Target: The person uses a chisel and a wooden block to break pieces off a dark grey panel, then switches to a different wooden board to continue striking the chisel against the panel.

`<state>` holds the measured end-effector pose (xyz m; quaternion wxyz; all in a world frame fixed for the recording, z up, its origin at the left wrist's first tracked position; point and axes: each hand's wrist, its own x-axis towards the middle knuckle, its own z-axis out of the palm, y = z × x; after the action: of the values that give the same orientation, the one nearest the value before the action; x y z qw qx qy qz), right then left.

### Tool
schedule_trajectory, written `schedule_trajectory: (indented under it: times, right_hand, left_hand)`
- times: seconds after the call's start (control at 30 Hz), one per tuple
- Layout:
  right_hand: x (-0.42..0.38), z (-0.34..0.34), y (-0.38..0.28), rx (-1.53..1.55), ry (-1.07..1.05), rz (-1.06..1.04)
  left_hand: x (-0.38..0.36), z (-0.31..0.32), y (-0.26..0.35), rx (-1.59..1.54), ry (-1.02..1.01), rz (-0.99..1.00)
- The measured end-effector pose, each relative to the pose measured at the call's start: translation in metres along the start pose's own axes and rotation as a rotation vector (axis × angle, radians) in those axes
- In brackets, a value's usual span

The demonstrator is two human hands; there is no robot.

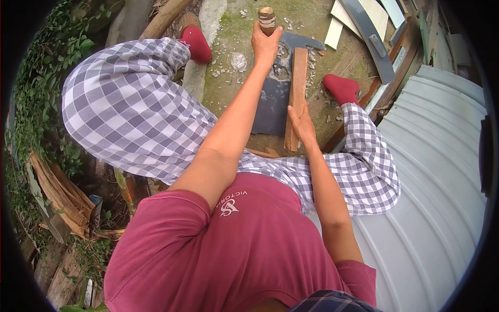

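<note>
My left hand [266,46] is closed around the wooden handle [266,18] of a tool; pale bands wrap this handle, and I cannot make out its working end. Beneath it lies a dark grey panel [271,101], its upper part broken or crusted with pale bits. A reddish-brown wooden batten [298,78] rests lengthwise on the panel's right side. My right hand [301,124] grips the batten's near end, thumb on the left edge and fingers on the right. Grey chips [228,57] are scattered on the ground around the panel.
My feet in red socks [197,47] flank the work. Dark and cream strips [371,41] lie at the upper right. Ribbed metal sheeting [431,171] spans the right side. Split wood [62,197] and green plants [44,73] border the left. A crumpled clear plastic piece [238,61] sits near the panel.
</note>
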<state>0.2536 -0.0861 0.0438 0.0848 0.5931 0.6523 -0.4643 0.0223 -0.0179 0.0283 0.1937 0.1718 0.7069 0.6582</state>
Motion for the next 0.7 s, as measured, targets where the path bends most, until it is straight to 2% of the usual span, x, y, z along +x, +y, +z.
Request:
schedule_trajectory:
  times: [0.4, 0.5, 0.57, 0.7]
  right_hand:
    - [0.004, 0.002, 0.005, -0.013, 0.0, -0.008]
    - [0.005, 0.003, 0.007, -0.005, 0.004, -0.018]
    - [0.005, 0.002, 0.006, -0.001, 0.008, -0.025]
    - [0.004, 0.0, 0.002, 0.004, -0.008, -0.019]
  left_hand:
    - [-0.015, 0.009, 0.011, 0.046, -0.005, 0.048]
    - [-0.02, 0.015, 0.009, 0.05, -0.09, 0.06]
    - [-0.021, 0.02, 0.004, 0.114, -0.065, 0.19]
    - [-0.026, 0.023, 0.003, 0.077, -0.083, 0.098]
